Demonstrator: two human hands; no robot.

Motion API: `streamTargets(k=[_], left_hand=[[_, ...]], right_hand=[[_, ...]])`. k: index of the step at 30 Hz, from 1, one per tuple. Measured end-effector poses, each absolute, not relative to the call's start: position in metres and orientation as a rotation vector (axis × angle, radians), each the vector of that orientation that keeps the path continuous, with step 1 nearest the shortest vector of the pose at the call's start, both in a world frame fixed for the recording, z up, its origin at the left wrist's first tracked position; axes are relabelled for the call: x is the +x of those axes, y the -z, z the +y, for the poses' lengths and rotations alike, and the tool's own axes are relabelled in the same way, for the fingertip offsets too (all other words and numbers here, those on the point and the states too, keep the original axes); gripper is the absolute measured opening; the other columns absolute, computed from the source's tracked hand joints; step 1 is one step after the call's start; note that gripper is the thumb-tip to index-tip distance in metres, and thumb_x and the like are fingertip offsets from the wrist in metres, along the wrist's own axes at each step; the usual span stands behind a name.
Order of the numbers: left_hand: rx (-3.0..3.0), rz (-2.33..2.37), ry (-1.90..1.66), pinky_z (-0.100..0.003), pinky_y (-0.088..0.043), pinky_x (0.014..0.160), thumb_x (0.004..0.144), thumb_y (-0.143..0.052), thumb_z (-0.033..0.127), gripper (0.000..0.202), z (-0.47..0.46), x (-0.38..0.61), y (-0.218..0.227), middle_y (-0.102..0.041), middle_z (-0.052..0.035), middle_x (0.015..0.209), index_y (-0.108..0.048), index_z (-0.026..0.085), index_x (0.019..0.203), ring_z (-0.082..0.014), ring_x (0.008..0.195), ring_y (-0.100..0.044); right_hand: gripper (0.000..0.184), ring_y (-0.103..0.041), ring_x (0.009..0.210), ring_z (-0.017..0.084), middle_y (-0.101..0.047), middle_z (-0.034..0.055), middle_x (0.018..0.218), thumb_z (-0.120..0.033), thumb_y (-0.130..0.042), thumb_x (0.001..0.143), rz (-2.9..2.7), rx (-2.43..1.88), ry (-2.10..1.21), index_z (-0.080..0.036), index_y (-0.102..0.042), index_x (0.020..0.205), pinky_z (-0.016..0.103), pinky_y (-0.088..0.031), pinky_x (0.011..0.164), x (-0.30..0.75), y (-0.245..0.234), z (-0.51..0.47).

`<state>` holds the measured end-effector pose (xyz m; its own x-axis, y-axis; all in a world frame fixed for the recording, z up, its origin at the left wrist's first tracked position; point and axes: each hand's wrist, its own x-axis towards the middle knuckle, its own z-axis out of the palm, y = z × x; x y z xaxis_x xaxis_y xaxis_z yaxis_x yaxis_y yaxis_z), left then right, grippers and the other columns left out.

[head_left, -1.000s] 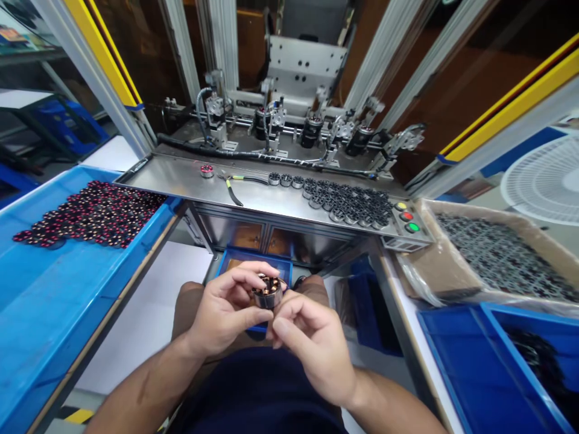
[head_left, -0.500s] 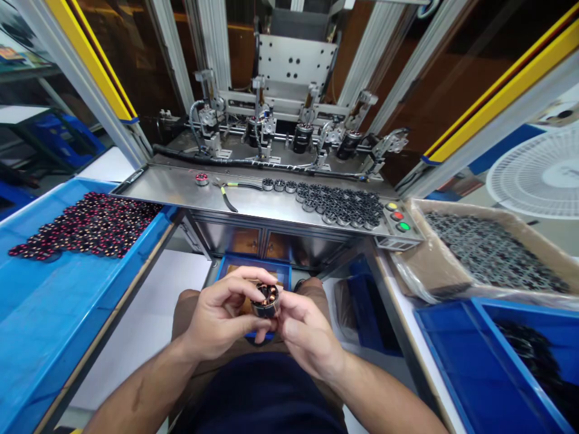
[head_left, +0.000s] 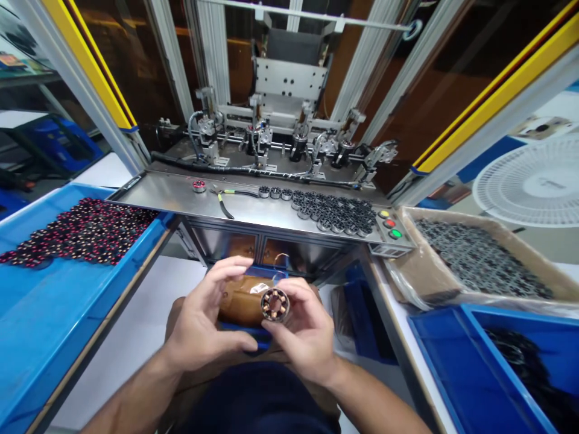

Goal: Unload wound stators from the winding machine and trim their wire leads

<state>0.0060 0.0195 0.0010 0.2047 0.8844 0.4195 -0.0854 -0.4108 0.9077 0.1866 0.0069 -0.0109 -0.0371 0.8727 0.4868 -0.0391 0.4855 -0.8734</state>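
Observation:
A round motor stator (head_left: 275, 305) with copper windings is pinched between the thumb and fingers of my right hand (head_left: 305, 328), its wound face turned up toward me. A thin loop of wire (head_left: 280, 263) rises just beyond it. My left hand (head_left: 205, 316) is apart from the stator on its left, thumb and fingers spread around nothing. Below both hands, over my lap, lies a brown package (head_left: 242, 299) with a white label.
Bare stator cores (head_left: 335, 211), cutting pliers (head_left: 225, 202) and one red-wound stator (head_left: 199, 185) rest on the metal ledge, before a machine (head_left: 289, 129). A blue tray (head_left: 58, 313) of wound stators stands left. Right are a button box (head_left: 392, 232), a carton (head_left: 488, 259) and a blue bin (head_left: 452, 355).
My left hand has let go of the stator and moved left, opening. The stator stays in my right hand, now tipped to face me. The view has shifted slightly.

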Motion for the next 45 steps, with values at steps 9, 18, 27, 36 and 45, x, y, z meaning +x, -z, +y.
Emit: streamTargets(k=[9,18,27,36,45], left_hand=[[1.954,1.12,-1.37,-0.029,-0.055,0.08,0.066,-0.085,0.029,0.045,0.005,0.032,-0.016,-0.074,-0.0057,0.096,-0.066,0.019,0.105,-0.0199,0.087,-0.069],[2.461,1.196,-1.457,-0.042,-0.048,0.094,0.071,-0.071,0.007,0.055,0.014,0.02,-0.001,-0.073,-0.0111,0.112,-0.058,0.017,0.124,-0.0271,0.101,-0.065],[2.572,1.116,-1.396,-0.036,-0.053,0.083,0.072,-0.067,0.003,0.057,0.012,0.011,-0.003,-0.074,-0.0126,0.113,-0.056,0.016,0.126,-0.0239,0.095,-0.069],[2.193,0.864,-1.207,-0.031,-0.058,0.092,0.07,-0.065,0.004,0.05,0.008,-0.002,-0.012,-0.073,-0.0102,0.115,-0.061,0.018,0.118,-0.0219,0.104,-0.071],[2.016,0.681,-1.181,-0.033,-0.057,0.093,0.069,-0.069,0.001,0.056,0.008,-0.004,-0.008,-0.072,-0.0097,0.118,-0.061,0.021,0.121,-0.0228,0.107,-0.069]], right_hand=[[0.044,-0.064,0.094,0.025,-0.063,0.0134,0.107,-0.016,-0.065,0.08,-1.713,-0.779,-0.125,-0.017,-0.056,0.123,0.041,-0.058,0.075,0.191,0.02,0.008],[0.034,-0.054,0.089,0.023,-0.05,0.0078,0.097,-0.026,-0.076,0.073,-1.824,-0.829,-0.006,-0.017,-0.058,0.102,0.043,-0.052,0.075,0.209,-0.013,-0.005],[0.014,-0.055,0.082,0.019,-0.058,0.0074,0.087,-0.005,-0.059,0.082,-1.983,-0.921,-0.106,-0.016,-0.06,0.089,0.036,-0.048,0.071,0.191,-0.03,0.007],[0.014,-0.054,0.079,0.018,-0.061,0.0103,0.089,-0.01,-0.045,0.094,-2.548,-0.63,-0.045,-0.014,-0.056,0.087,0.032,-0.048,0.067,0.217,-0.075,0.038],[0.011,-0.057,0.08,0.017,-0.062,0.0097,0.091,-0.015,-0.047,0.096,-2.514,-0.744,-0.283,-0.015,-0.057,0.092,0.031,-0.049,0.069,0.233,-0.069,0.033]])
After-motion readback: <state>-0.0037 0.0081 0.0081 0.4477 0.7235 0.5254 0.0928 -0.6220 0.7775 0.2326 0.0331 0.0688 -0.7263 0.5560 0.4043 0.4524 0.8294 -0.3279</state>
